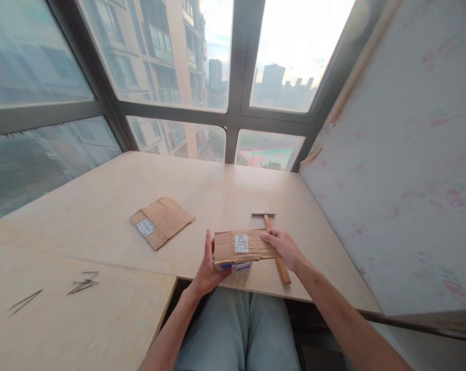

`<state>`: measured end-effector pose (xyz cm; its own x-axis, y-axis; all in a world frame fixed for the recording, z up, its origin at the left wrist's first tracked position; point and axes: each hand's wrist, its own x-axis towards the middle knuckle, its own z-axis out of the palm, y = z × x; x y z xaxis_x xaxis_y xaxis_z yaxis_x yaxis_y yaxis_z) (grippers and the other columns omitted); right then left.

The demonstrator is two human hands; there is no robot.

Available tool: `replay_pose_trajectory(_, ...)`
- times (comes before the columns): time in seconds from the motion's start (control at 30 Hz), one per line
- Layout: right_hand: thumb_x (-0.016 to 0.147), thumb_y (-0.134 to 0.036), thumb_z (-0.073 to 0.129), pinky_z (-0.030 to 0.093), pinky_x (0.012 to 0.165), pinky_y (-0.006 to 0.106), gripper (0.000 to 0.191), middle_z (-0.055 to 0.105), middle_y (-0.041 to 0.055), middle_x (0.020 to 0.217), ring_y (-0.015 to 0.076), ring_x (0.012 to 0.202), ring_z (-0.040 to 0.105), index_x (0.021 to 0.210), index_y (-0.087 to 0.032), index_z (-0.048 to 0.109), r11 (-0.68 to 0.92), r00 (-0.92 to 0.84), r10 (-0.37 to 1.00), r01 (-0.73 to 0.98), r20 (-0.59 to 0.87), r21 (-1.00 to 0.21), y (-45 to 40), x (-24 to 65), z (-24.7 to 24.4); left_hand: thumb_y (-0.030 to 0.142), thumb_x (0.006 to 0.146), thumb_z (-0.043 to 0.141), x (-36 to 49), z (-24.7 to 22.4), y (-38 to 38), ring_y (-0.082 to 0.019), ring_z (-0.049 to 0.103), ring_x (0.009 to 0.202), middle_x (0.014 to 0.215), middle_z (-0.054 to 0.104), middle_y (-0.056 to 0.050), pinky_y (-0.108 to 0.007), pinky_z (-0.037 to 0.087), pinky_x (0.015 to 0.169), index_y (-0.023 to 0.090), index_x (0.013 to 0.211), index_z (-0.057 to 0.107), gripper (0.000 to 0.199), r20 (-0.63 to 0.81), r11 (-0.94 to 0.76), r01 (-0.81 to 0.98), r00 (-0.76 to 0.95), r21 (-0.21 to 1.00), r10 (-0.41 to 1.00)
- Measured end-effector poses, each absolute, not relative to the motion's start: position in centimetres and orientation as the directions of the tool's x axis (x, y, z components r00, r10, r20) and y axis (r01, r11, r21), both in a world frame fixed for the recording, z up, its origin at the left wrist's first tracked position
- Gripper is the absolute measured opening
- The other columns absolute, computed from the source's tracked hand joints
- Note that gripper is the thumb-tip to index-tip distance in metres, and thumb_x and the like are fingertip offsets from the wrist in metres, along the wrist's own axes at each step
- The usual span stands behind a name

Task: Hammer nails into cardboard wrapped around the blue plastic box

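Note:
Just above the counter's front edge I hold a piece of corrugated cardboard [227, 248] with a white label reading 1218. Under it shows part of a blue-and-white item [237, 267], mostly hidden. My left hand [210, 268] is closed around the left end, thumb up along the side and fingers underneath. At the right end, my right hand [282, 247] pinches the cardboard with its thumb on top. Behind the right hand lies a hammer [282, 270] with a wooden handle, its metal head pointing away from me and its handle partly covered.
A second flat cardboard piece [165, 219] with a white label lies to the left. Several long thin nails [85, 283] lie on the counter [113, 196] at the near left. Windows border the back, and a patterned wall [391, 206] rises at the right.

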<state>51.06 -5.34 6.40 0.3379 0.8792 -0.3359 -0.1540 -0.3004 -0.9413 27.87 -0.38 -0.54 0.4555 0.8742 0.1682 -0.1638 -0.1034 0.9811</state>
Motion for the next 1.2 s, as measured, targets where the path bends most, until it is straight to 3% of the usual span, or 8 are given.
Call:
replay_pose_trajectory(0.17,0.069,-0.044,0.071,0.043,0.058,0.025,0.03,0.065,0.0019,0.074,0.0153,0.068,0.057,0.078,-0.016,0.065,-0.299,0.377,0.881,-0.026,-0.286,-0.954,-4.8,51.1,5.4,0.029,0.057,0.088,26.7,0.4,-0.3,-0.031,0.031,0.142,0.156,0.021,-0.019,-0.046,0.026,0.115,0.027,0.152,-0.016,0.141,0.199,-0.153,-0.128,0.562,0.98,0.803)
replay_pose_trajectory(0.3,0.075,-0.048,0.064,0.039,0.054,0.024,0.034,0.064,0.0027,0.076,0.0154,0.068,0.055,0.083,-0.014,0.066,-0.312,0.399,0.887,0.145,-0.233,-0.939,-4.8,50.7,5.0,0.035,0.055,0.089,26.4,1.5,0.0,-0.034,0.006,0.148,0.16,0.006,-0.017,-0.051,0.008,0.119,0.026,0.155,0.004,0.132,0.283,-0.349,0.051,0.485,0.936,0.828)
replay_pose_trajectory(0.4,0.078,-0.049,0.06,0.037,0.05,0.024,0.035,0.064,0.003,0.074,0.0158,0.064,0.054,0.083,-0.015,0.066,-0.325,0.385,0.896,0.227,-0.222,-0.918,-4.5,50.6,4.9,0.041,0.059,0.086,26.3,2.2,0.3,-0.034,-0.003,0.148,0.161,-0.003,-0.015,-0.053,0.007,0.118,0.026,0.154,0.014,0.12,0.341,-0.439,0.118,0.465,0.891,0.817)
replay_pose_trajectory(0.53,0.082,-0.048,0.057,0.047,0.058,0.03,0.035,0.067,0.0056,0.079,0.0192,0.067,0.061,0.094,-0.017,0.067,-0.32,0.41,0.899,0.376,-0.154,-0.87,-4.0,50.9,4.6,0.044,0.076,0.073,26.3,2.9,0.6,-0.031,0.006,0.149,0.162,0.0,-0.012,-0.05,0.016,0.119,0.026,0.15,0.029,0.087,0.346,-0.484,0.151,0.523,0.862,0.779)
replay_pose_trajectory(0.63,0.087,-0.047,0.053,0.051,0.082,0.042,0.046,0.066,0.0158,0.11,0.0268,0.093,0.064,0.119,-0.013,0.061,-0.16,0.439,0.886,0.591,0.149,-0.791,-4.2,50.6,4.9,0.045,0.081,0.068,26.5,3.2,0.9,-0.031,0.01,0.148,0.161,0.007,-0.012,-0.049,0.018,0.119,0.024,0.146,0.037,0.075,0.338,-0.525,0.239,0.538,0.817,0.772)
replay_pose_trajectory(0.73,0.094,-0.043,0.048,0.039,0.105,0.05,0.049,0.048,0.0192,0.141,0.0303,0.127,0.048,0.133,-0.014,0.053,0.128,0.169,0.874,0.825,0.456,-0.55,-5.1,49.9,6.1,0.044,0.085,0.063,26.6,3.1,1.1,-0.031,0.009,0.148,0.161,0.01,-0.013,-0.051,0.019,0.118,0.023,0.144,0.039,0.068,0.356,-0.584,0.284,0.57,0.76,0.741)
replay_pose_trajectory(0.9,0.088,-0.044,0.063,0.031,0.111,0.054,0.058,0.046,0.0174,0.146,0.0315,0.137,0.037,0.138,-0.017,0.051,0.429,-0.321,0.873,0.863,0.369,-0.266,-5.9,49.1,7.5,0.043,0.083,0.065,26.5,2.9,1.1,-0.031,0.011,0.148,0.159,0.015,-0.015,-0.05,0.022,0.118,0.021,0.145,0.037,0.071,0.363,-0.607,0.314,0.575,0.73,0.733)
replay_pose_trajectory(1.2,0.095,-0.015,0.052,0.043,0.105,0.045,0.033,0.067,0.0117,0.122,0.0222,0.114,0.062,0.125,-0.02,0.062,0.576,-0.459,0.764,0.802,0.454,-0.159,-4.9,49.2,9.9,0.037,0.084,0.066,26.3,3.9,2.2,-0.027,0.043,0.134,0.138,0.051,-0.014,-0.044,0.038,0.111,0.019,0.119,0.062,0.04,0.506,-0.67,0.245,0.491,0.701,0.709)
